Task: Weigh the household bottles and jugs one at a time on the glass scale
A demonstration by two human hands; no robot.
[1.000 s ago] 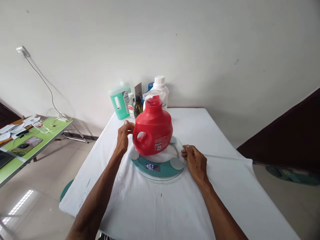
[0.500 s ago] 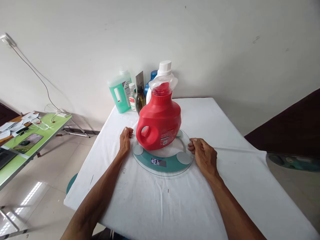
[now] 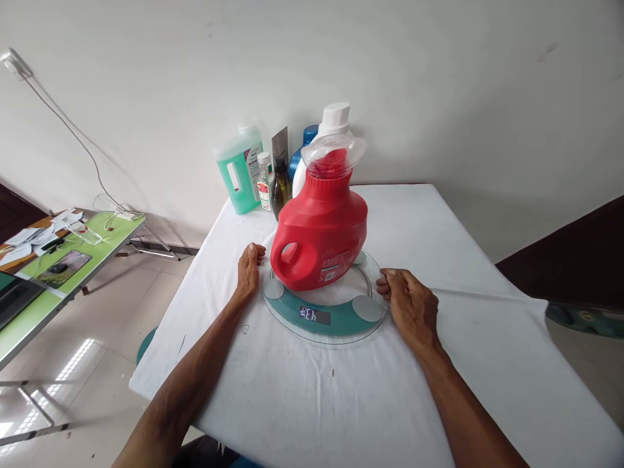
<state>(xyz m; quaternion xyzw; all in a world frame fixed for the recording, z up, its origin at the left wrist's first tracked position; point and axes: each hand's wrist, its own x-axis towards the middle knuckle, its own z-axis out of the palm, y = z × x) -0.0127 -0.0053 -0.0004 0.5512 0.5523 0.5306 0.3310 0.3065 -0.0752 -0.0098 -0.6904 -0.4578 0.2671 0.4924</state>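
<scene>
A red detergent jug with a side handle stands on a round glass bathroom scale, whose lit display faces me. A clear plastic collar surrounds the jug's neck, with something red inside. My left hand is at the scale's left rim, thumb up and fingers curled against the edge. On the opposite side, my right hand pinches the right rim between thumb and curled fingers. Neither hand touches the jug. The jug covers the middle of the scale.
Behind the jug are a white bottle, a blue container, a dark pump bottle, a small clear bottle and a green jug. A white cloth covers the table. A green table stands left.
The view has shifted slightly, so the jug, scale and hands sit a little further right. Both hands stay at the scale's rim, and the jug remains on it.
</scene>
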